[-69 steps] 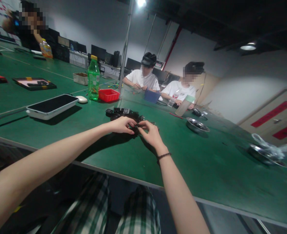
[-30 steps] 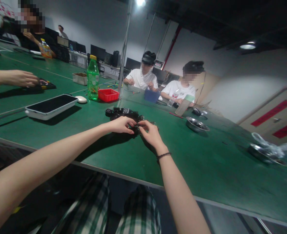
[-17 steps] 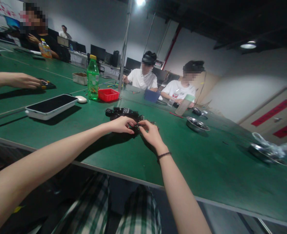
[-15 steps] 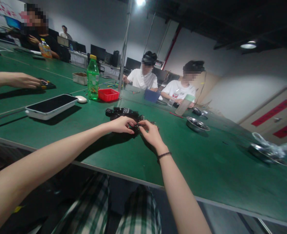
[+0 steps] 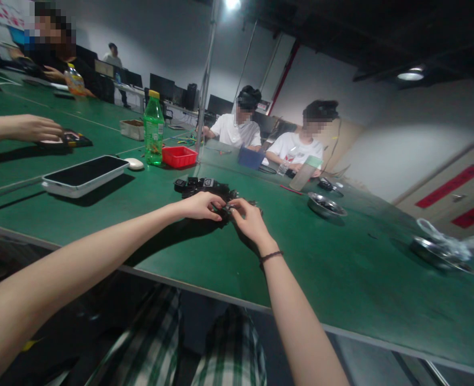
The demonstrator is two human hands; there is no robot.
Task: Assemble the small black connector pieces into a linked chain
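Note:
On the green table [image 5: 205, 252], my left hand [image 5: 202, 206] and my right hand [image 5: 250, 219] meet at a pile of small dark parts [image 5: 234, 196]. Both hands have thumb and fingers drawn together, the fingertips almost touching. Between them is a small dark piece with a light spot, too small to name. My right fingers pinch at it from the right, my left fingers from the left. Just behind my left hand lie several black blocky parts [image 5: 200, 184], one with a pale mark on top. My fingers hide part of the pile.
Left of my hands are a phone-like device [image 5: 86, 176] with a cable, a white round object [image 5: 134, 164], a green bottle [image 5: 154, 128] and a red tray [image 5: 179, 156]. Metal bowls [image 5: 327, 205] stand to the right. Another person's hand [image 5: 36, 128] rests at far left; two people sit opposite.
My hands stay in nearly the same place, with a lighter spot now showing between the fingertips. The other person's hand at far left has drawn slightly left off the dark object.

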